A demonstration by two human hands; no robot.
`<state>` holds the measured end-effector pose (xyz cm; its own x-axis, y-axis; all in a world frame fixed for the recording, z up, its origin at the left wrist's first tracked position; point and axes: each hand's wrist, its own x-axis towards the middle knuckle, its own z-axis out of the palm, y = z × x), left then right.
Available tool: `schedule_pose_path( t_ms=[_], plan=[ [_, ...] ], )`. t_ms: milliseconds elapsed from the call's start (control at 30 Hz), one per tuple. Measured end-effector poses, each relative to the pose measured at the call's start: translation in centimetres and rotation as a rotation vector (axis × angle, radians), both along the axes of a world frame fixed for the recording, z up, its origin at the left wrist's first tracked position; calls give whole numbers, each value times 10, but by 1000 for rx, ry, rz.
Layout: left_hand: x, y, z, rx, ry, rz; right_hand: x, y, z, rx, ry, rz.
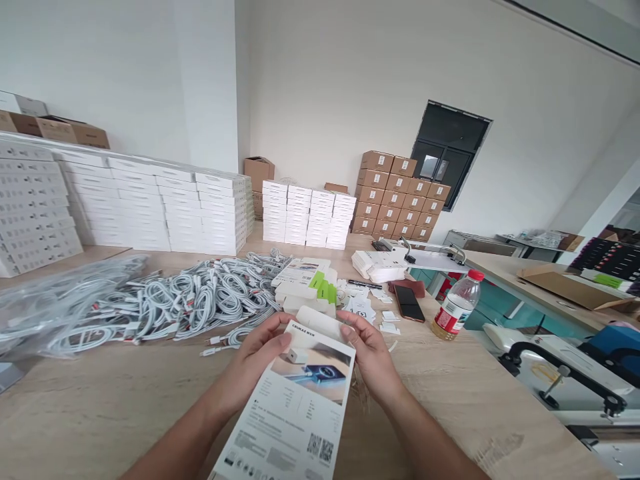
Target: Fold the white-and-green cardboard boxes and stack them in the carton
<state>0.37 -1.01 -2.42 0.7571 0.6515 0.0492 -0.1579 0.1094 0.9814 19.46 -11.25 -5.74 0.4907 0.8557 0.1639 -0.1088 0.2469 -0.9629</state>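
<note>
- We hold a glossy printed card [287, 407] over the near edge of the table [100, 413], its lower end running out of view at the bottom.
- Our left hand [253, 363] grips the card's upper left edge, thumb on its front and fingers curled behind.
- Our right hand [370, 353] pinches the card's upper right corner, with its fingers curved.
- A white box [317, 322] sits just behind the card's top edge, between our hands.
- Beyond our hands, toward the table's middle, lie a stack of printed boxes with green labels [305, 287] and scattered paper scraps [363, 308].
- A large heap of white cables [195, 300] spreads left of them.
- Near the table's right edge stand a plastic bottle [457, 307] and a phone [409, 303].
- Along the table's far edge rise stacks of white boxes [310, 215], with cardboard cartons [395, 193] behind.
</note>
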Motion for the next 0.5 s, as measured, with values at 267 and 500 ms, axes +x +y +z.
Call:
schedule_pose_path(
  t_ms=[267, 500],
  plan=[
    [0, 0, 0, -10, -19, -71, 4, -1, 4, 13, -186, -49],
    [0, 0, 0, 12, -3, -120, 3, -1, -1, 38, -268, -61]
  ],
)
